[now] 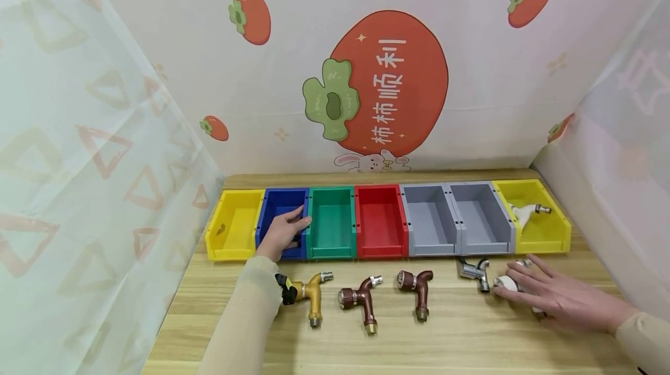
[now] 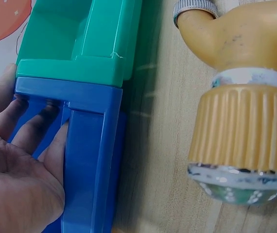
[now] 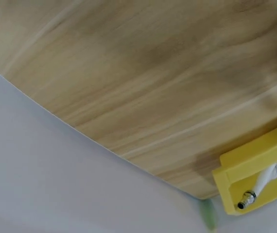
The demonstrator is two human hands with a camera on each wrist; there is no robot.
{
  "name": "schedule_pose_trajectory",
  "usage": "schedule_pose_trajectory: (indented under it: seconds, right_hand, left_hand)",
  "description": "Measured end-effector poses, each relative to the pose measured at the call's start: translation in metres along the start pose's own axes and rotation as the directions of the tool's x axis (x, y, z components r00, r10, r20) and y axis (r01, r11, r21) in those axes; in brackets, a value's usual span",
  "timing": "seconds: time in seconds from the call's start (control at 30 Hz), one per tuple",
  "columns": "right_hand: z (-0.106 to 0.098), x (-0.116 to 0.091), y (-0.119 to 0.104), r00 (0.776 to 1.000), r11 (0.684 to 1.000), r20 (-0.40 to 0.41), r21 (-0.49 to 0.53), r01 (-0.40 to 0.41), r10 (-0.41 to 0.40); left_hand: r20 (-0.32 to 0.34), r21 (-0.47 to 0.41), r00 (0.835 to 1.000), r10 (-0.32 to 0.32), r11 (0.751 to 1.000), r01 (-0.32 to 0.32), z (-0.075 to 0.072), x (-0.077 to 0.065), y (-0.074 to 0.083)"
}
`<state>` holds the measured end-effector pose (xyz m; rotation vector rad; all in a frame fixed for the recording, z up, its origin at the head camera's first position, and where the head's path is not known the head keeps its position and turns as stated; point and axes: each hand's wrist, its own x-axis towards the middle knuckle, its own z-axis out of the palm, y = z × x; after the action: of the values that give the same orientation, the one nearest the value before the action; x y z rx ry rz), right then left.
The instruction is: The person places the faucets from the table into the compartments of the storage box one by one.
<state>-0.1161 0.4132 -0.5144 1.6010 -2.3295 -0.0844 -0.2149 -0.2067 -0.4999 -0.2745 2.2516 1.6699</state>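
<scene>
My left hand point(image 1: 285, 232) reaches into the blue bin point(image 2: 87, 160). In the left wrist view its fingers are inside, bent against the wall beside the green bin point(image 2: 70, 70), and the thumb lies over that wall's other side. My right hand point(image 1: 555, 299) grips a white faucet point(image 1: 505, 284) on the table, its fingers covering most of it. Beside it lies a silver faucet point(image 1: 473, 272). A gold faucet point(image 1: 314, 296) with a ribbed knob lies near my left wrist. Two maroon faucets, one point(image 1: 366, 302) left of the other point(image 1: 420, 293), lie between the hands.
The bins stand in a row at the table's back: a yellow bin point(image 1: 235, 254) at the left end, then blue, green, a red bin point(image 1: 382, 249), two grey ones and another yellow bin point(image 1: 544, 246) holding a white faucet point(image 3: 265, 179). Printed cloth walls point(image 1: 288, 102) surround the table.
</scene>
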Motion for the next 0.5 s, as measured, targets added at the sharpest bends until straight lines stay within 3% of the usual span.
schedule_pose_trajectory:
  seconds: [0.5]
  right_hand:
    - [-0.023, 0.039, 0.029, 0.999, 0.985, 0.002, -0.168, -0.039, 0.039]
  left_hand:
    - [0.000, 0.005, 1.000, 0.001, 1.000, -0.001, -0.001, 0.001, -0.001]
